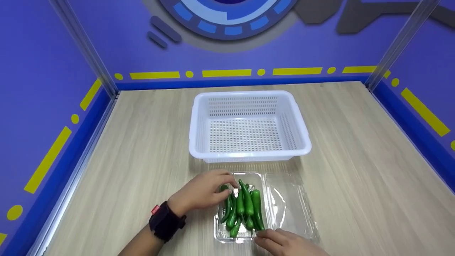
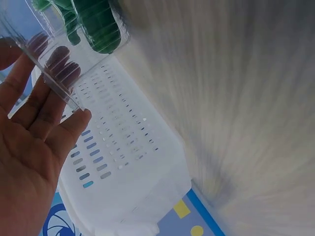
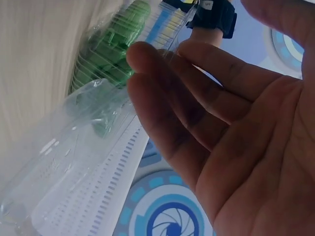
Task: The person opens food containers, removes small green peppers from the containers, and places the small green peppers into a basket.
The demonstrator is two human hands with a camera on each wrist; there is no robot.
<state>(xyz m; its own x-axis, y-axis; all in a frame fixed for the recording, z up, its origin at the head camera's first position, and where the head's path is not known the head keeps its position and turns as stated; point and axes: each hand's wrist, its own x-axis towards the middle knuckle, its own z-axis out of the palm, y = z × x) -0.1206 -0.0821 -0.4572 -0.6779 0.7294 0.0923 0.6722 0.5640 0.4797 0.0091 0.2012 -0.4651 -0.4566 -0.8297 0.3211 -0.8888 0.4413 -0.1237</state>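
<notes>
A hinged clear plastic box (image 1: 222, 239) lies spread on the table, with several green chili peppers (image 1: 248, 208) in its left half. Over the left rim of that half reaches my left hand (image 1: 202, 190), wearing a black wristband. Its thumb and index finger are apart above the peppers; in the left wrist view some fingertips show through the clear wall. No pepper is seen in that hand. At the near edge, by the middle fold, my right hand (image 1: 286, 243) touches the box with loosely bent fingers, its thumb apart in the right wrist view.
Behind the box stands a white perforated plastic basket (image 1: 249, 155) with nothing in it. The box's transparent lid (image 1: 289, 202) lies flat to the right of the peppers. Blue-purple panels (image 1: 117, 60) with yellow marks enclose the wooden table (image 1: 149, 142) at the back and sides.
</notes>
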